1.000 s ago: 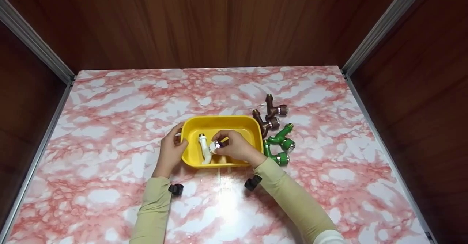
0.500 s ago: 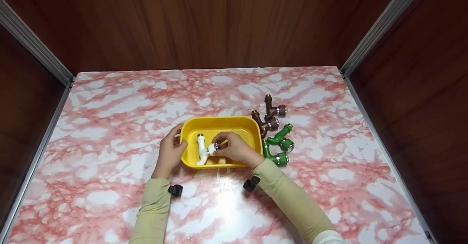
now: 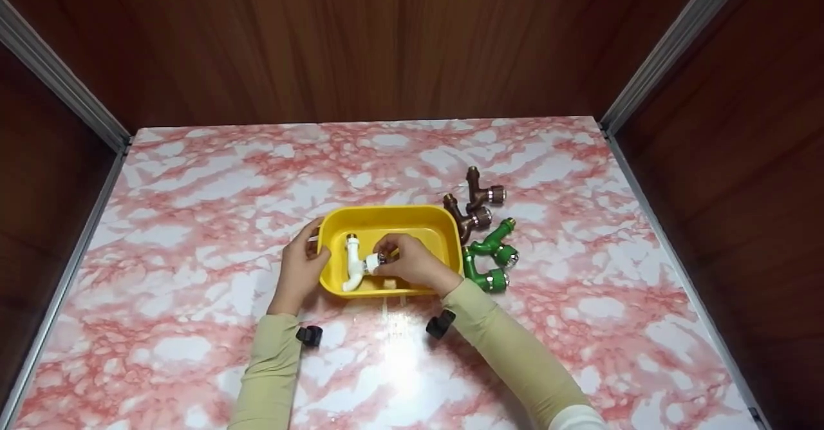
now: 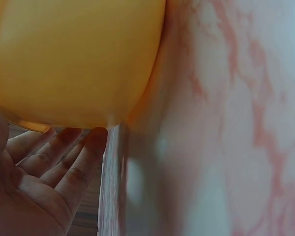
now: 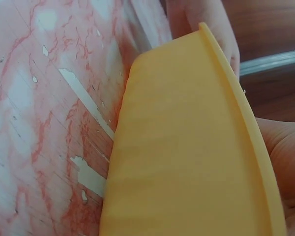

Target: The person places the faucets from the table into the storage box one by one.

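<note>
A yellow plastic tub [image 3: 386, 212] stands on the table with a white tap [image 3: 354, 266] lying inside its left part. My right hand [image 3: 412, 264] reaches in over the front rim and pinches the tap's knob between thumb and fingers. The tap's brass threaded end points away from me, its spout toward me. My left hand [image 3: 301, 262] grips the tub's left end, thumb at the rim and fingers on the outside wall [image 4: 78, 64]. In the right wrist view the tub's front wall [image 5: 182, 142] hides the tap and most of the right hand [image 5: 285, 157].
Close by the tub's right side lie two green taps [image 3: 494, 240] [image 3: 486, 278]. Two brown taps [image 3: 468, 219] [image 3: 479, 190] lie behind them. The marbled pink and white table [image 3: 244, 179] is bounded by brown wood panels [image 3: 360, 44] at the back and sides.
The white tap has shifted slightly left and turned in the tub, its spout now toward the front left corner. My right hand stays on its knob; the left hand has not moved.
</note>
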`<state>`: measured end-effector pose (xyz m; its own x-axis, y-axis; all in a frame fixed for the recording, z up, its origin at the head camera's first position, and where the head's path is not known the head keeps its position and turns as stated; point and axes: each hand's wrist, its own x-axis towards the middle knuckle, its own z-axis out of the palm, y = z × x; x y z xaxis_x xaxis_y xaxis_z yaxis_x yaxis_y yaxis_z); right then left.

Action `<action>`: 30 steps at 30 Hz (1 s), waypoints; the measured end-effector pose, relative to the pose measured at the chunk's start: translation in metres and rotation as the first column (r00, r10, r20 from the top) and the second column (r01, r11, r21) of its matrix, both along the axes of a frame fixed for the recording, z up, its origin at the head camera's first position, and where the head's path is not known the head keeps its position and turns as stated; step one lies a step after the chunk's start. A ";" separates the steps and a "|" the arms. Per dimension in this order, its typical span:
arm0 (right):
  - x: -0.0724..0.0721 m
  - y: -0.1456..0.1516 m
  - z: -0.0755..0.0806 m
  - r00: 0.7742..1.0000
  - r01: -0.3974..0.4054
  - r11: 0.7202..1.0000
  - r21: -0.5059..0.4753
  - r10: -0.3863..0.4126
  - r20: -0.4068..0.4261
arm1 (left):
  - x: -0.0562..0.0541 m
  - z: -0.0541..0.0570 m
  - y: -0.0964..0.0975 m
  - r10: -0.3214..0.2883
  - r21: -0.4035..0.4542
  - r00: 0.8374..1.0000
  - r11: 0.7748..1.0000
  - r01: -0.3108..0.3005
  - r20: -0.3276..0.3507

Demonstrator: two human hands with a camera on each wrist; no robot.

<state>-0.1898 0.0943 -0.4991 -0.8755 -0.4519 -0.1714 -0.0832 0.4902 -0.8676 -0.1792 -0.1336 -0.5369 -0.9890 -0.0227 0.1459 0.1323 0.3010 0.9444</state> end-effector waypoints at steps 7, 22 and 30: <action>-0.001 0.003 -0.002 0.999 -0.004 0.999 -0.043 0.006 0.041 | 0.000 0.000 0.001 0.000 0.002 1.000 1.000 0.000 0.003; -0.001 0.002 -0.001 0.974 0.106 0.974 -0.199 -0.061 0.217 | 0.001 0.003 0.001 -0.004 0.015 1.000 1.000 0.004 -0.009; -0.001 0.002 -0.002 0.950 0.162 0.955 -0.249 -0.082 0.302 | 0.001 0.002 0.000 -0.008 0.015 1.000 1.000 0.008 0.016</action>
<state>-0.1908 0.0965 -0.5007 -0.8585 -0.4085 -0.3100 0.2331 0.2275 -0.9455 -0.1778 -0.1332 -0.5344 -0.9914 -0.0166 0.1296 0.1194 0.2863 0.9507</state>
